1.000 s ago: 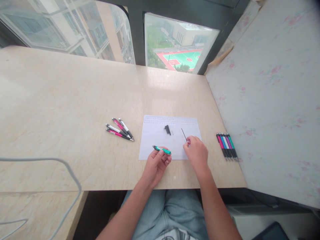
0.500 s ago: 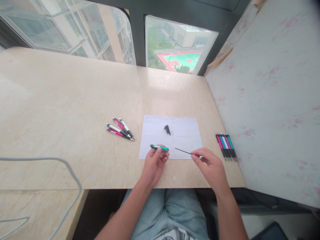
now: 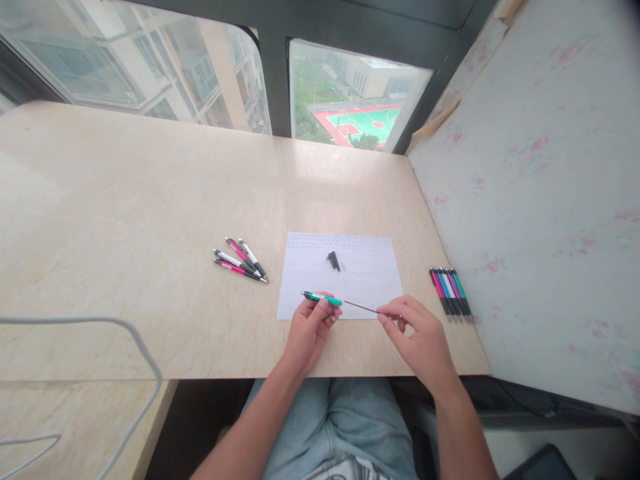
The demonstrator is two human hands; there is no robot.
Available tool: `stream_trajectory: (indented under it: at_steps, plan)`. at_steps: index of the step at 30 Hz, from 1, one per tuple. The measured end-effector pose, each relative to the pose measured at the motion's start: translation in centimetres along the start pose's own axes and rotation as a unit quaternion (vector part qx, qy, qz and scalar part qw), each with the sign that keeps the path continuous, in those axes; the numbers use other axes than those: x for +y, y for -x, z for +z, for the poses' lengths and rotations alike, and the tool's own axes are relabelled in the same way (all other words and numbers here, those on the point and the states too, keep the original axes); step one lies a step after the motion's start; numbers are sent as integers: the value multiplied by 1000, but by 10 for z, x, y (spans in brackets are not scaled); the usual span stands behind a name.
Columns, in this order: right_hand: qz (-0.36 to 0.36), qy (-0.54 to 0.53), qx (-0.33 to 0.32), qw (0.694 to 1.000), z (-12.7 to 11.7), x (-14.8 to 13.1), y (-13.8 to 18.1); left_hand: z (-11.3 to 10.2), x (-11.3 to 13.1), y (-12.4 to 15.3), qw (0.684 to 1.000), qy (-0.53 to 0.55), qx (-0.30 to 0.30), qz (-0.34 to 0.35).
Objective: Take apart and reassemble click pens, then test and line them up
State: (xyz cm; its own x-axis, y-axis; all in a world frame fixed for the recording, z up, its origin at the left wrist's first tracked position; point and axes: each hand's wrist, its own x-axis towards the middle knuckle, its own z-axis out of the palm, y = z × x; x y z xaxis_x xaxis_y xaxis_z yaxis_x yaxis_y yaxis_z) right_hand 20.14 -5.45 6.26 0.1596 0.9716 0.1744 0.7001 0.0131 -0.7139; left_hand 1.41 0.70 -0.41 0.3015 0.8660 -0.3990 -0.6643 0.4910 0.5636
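My left hand (image 3: pixel 311 331) is closed around a green pen barrel (image 3: pixel 327 300), its clip end pointing left and its other end to the right. Between thumb and fingertips, my right hand (image 3: pixel 416 331) pinches a thin dark pen refill (image 3: pixel 361 307). The refill's free tip points at the barrel's right end, with a small gap between them. Under both lies a white sheet of paper (image 3: pixel 300 287) with rows of writing along its top. On the sheet rest small black pen parts (image 3: pixel 333 261) and, just right of them, a tiny pale piece (image 3: pixel 343 267), perhaps a spring.
Several pink and white pens (image 3: pixel 241 260) lie loosely left of the paper. A neat row of several coloured pens (image 3: pixel 451 293) sits at the right, near the papered wall (image 3: pixel 540 220). A grey cable (image 3: pixel 145 340) loops over the desk's left front. Windows stand behind the desk (image 3: pixel 165 193).
My right hand has moved slightly left, bringing the refill's tip closer to the barrel's end. The green barrel has shifted a little right and down.
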Motion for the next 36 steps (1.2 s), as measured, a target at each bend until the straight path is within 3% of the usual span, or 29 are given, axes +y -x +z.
stream_trajectory:
  at_steps: [11,17,36]
  plan:
    - [7,-19,-19,1000,-10,-2,2,1,2,3,1000,5,-14,-3]
    - [-4,-14,-26,1000,-5,-8,0,5,0,8,996,-79,-34,7]
    - [-13,-61,-50,997,11,-26,-8,6,2,10,998,-40,-47,-9]
